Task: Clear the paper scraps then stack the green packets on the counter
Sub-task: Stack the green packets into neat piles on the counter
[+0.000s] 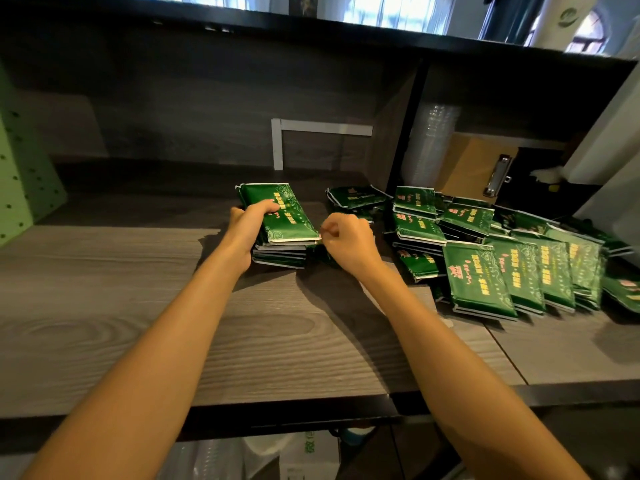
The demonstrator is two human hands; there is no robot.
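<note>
At far left a green pegboard [20,174] stands at the end of the table [104,271]. Near the middle of the table is the stack [282,220] of green packets, a few high, with its top packet lying askew over the ones below. The left hand [247,226] grips the stack's left side, thumb laid on the top packet and fingers [242,258] curled round the edge. The right hand [346,240] sits at the stack's right edge with its fingers curled in and thumb and forefinger drawn together by the top packet's corner. Whether they pinch that corner or hold nothing cannot be told.

Just right of it lies the heap [502,258] of loose packets, overlapping and leaning at all angles. Behind the heap are clear cups [433,143] and a clipboard [478,168].

No scraps show plainly, so the clearing looks done and the stacking is in hand, early on, with most packets unsorted. The next move likely calls for squaring the top packet between both hands, then the right hand reaching for the nearest loose packet while the left steadies the stack.
</note>
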